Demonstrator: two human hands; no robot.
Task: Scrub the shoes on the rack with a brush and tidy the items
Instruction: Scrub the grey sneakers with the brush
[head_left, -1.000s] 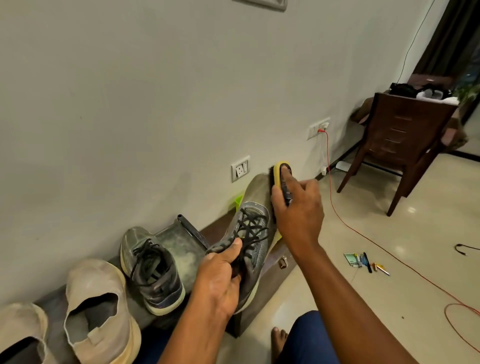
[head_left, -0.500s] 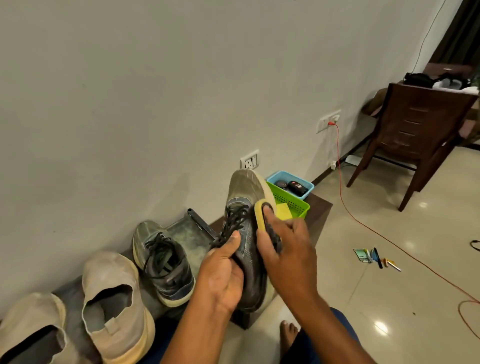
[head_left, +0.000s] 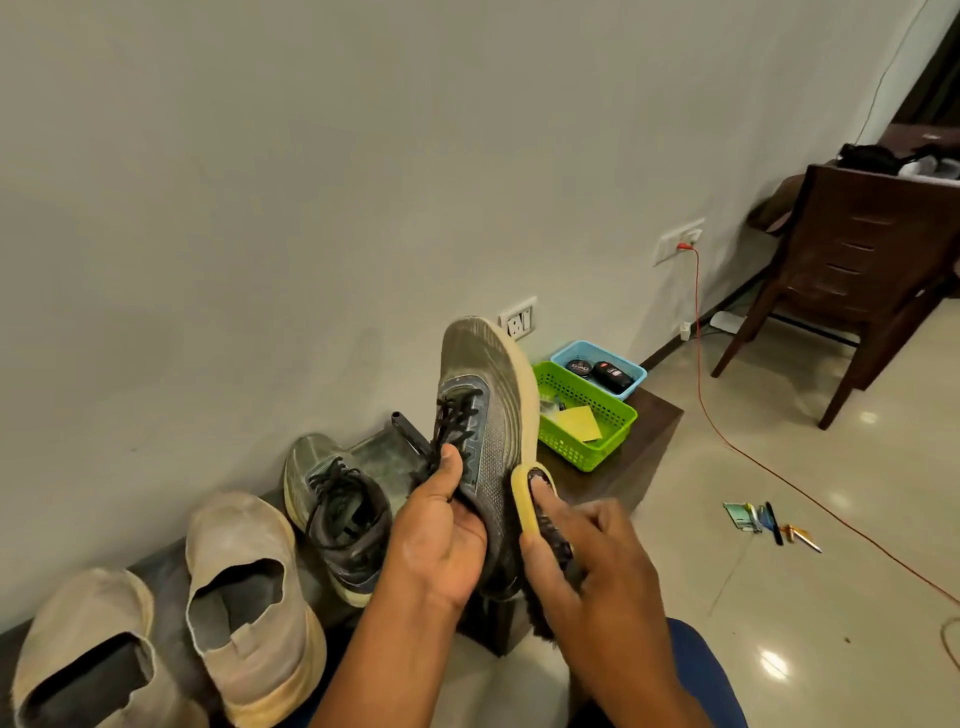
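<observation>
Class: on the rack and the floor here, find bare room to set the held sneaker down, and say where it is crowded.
Free: the dusty rack top between the other sneaker and the green basket; the floor between rack and pens. Crowded: the rack's left end, with beige shoes, and its basket end.

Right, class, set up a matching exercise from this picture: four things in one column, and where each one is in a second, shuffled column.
Things
1. grey lace-up sneaker
2. yellow-backed scrubbing brush
3. green plastic basket
4. small items, cards and pens

Places
A. on the tiled floor
B. on the dark rack's end, beside a blue basket
C. gripped in the left hand
D. held in the right hand, against the sneaker's side

Pairs: 1-C, 2-D, 3-B, 4-A
</observation>
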